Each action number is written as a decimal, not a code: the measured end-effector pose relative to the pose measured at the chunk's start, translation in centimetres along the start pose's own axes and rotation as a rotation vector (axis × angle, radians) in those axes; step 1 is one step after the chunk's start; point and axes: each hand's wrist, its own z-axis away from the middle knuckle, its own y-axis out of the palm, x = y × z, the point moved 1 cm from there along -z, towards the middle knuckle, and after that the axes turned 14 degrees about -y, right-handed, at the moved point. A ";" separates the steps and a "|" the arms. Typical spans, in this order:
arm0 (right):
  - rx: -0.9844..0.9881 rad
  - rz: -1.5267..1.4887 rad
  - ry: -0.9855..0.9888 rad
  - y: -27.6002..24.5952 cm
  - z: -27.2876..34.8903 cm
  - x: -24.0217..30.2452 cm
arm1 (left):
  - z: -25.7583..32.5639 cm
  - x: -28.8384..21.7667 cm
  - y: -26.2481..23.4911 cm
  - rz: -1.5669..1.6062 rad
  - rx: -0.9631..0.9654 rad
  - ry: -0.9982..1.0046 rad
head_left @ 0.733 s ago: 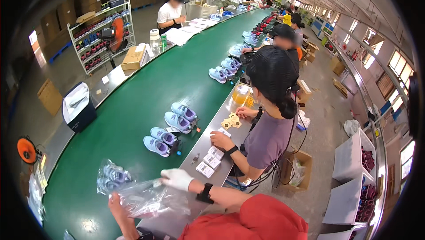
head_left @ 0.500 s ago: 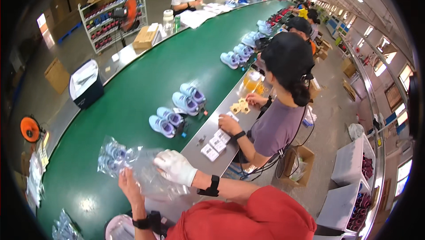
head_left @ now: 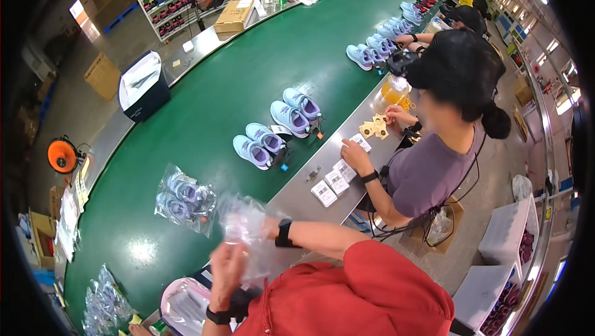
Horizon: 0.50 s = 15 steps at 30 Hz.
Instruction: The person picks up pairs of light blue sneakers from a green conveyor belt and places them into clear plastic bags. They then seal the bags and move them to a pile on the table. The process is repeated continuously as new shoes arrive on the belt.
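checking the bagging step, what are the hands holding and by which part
Both hands hold one clear crinkled plastic bag: the right hand at its upper right edge, the left hand at its lower edge. The exact grip is blurred.

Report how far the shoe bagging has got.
Done: one bagged pair lies on the green belt. In hand: the left hand and right hand hold a clear plastic bag, blurred. Left: two loose pairs nearby, more farther along.

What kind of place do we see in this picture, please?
Probably a shoe factory's packing line. A long green conveyor belt carries pairs of light blue shoes, one pair already sealed in a clear bag, and workers sit in a row along a metal bench.
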 end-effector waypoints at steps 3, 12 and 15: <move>0.367 0.411 -0.007 2.6 -0.5 -0.1 | -3.7 0.6 -2.8 0.280 -0.292 -0.134; -0.115 0.738 0.070 -13.0 -3.2 -2.5 | -8.4 0.2 -3.0 0.212 -0.380 -0.094; 0.069 0.941 0.107 -14.5 -3.5 -9.5 | -8.8 -0.9 -1.1 0.222 -0.339 -0.085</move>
